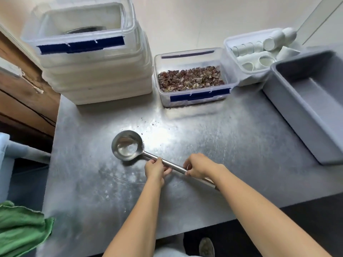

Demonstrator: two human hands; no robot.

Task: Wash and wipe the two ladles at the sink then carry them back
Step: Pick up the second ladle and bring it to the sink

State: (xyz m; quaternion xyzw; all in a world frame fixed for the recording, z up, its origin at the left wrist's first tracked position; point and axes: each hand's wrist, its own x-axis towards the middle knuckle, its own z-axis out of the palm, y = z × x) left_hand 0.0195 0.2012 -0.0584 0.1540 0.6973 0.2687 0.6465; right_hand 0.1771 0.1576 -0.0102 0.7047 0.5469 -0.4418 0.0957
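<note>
Both hands grip one ladle by its long handle: the left hand is closed around the shaft close to the bowl, and the right hand is closed around it further back, with the handle's end running on under the right forearm. The ladle lies low over the steel counter, bowl to the left and mouth up; whether the bowl rests on the metal or hangs just above it I cannot tell.

No sink shows in this view, and only one ladle is visible, so the step in hand reads either as picking up to go and wash or as setting down on return. The bowl looks bright and clean, with a sheen that could be water or only reflection, which leans me toward the return. If so, the next move calls for easing the bowl down flat and letting go with both hands without it rolling; the second ladle would then need to be accounted for.

It is plain polished steel, with a deep round bowl and a straight tubular handle. A green cloth lies at the near left, off the counter's edge. A tub of dried husks sits at the far side, well apart from the ladle.
</note>
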